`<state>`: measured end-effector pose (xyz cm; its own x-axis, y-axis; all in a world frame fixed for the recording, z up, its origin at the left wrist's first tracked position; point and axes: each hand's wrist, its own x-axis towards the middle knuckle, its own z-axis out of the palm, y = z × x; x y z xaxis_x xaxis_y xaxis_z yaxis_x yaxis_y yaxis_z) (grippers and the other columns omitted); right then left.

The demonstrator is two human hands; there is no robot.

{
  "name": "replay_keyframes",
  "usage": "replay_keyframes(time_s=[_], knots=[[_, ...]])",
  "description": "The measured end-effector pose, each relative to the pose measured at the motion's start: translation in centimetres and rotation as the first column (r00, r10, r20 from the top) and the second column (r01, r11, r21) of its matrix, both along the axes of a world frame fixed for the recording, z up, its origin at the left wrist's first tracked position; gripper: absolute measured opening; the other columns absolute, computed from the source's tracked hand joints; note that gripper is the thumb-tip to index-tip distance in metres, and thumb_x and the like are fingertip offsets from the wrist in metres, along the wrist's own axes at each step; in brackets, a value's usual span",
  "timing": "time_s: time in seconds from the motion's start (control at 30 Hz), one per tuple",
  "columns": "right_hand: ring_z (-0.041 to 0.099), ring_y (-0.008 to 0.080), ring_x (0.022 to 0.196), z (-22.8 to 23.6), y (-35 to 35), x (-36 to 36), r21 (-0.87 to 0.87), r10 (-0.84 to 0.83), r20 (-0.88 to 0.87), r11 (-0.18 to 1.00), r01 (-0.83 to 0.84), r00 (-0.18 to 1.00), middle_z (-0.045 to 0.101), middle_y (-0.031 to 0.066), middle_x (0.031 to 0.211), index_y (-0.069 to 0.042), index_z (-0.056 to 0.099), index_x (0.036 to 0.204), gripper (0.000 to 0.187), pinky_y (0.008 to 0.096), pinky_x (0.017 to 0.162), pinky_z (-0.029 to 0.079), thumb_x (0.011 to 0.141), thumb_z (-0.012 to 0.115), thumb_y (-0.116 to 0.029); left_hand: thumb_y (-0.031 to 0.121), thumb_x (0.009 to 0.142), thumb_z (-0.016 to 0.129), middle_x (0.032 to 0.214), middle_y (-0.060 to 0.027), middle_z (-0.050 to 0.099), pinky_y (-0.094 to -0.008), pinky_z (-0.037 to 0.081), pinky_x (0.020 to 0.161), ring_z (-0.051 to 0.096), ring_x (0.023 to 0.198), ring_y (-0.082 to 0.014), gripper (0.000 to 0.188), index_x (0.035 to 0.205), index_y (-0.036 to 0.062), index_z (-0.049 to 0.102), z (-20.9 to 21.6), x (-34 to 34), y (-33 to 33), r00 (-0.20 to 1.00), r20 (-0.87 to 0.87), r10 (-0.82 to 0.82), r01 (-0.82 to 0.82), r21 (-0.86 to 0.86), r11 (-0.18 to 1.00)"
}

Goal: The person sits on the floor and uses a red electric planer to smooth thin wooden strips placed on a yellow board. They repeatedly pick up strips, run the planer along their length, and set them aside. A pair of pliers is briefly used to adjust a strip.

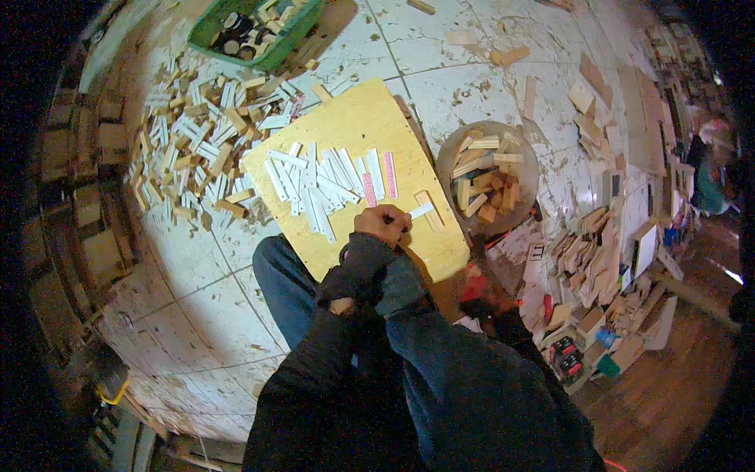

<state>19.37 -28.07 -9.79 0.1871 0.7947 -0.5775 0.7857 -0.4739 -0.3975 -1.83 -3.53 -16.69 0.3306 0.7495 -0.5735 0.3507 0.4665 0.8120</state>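
My left hand (383,223) is closed over the near right part of a yellow board (370,110), its fingertips at the end of a short white strip (422,210). That strip lies across a small wooden block (429,221) on the board. Several white strips (314,185) with small holes are spread over the board, with pink patterned strips (390,175) among them. To the right of my knee, low and in shadow, my right hand (494,302) grips a red and black tool (475,285). The fingers there are dark and blurred, and the tool's exact kind is unclear.
Beyond the board's left side spreads a heap of wood blocks and white strips (197,145). A green bin (271,55) stands at the far left. A round tub of wood blocks (527,169) sits right of the board. Flat wood offcuts (586,259) and a red-black battery pack (566,358) lie farther right.
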Motion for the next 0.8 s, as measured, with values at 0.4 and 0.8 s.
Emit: replay_keyframes(time_s=[0.4,0.8], knots=[[0.046,0.0314,0.116,8.0,15.4,-3.1,0.360,0.239,0.123,0.894,-0.268,0.963,0.049,0.0151,0.125,-0.007,0.046,0.127,0.044,0.0382,0.101,0.038,0.083,0.049,-0.002,0.017,0.079,0.069,0.063,-0.0052,0.067,-0.0286,0.053,0.054,0.063,0.053,-0.0133,0.015,0.070,0.0053,0.070,1.8,0.0,0.6,0.996,-0.086,-0.013,0.010,-0.041,0.999],[0.047,0.0305,0.115,7.8,18.5,-4.9,0.308,0.339,-0.021,0.897,-0.317,0.940,0.050,0.0145,0.125,-0.008,0.046,0.127,0.045,0.0379,0.100,0.038,0.082,0.052,-0.003,0.019,0.080,0.067,0.062,-0.0039,0.067,-0.0295,0.054,0.054,0.064,0.052,-0.0142,0.018,0.067,0.0076,0.069,0.1,0.5,0.0,0.992,-0.125,-0.020,0.021,0.006,1.000]])
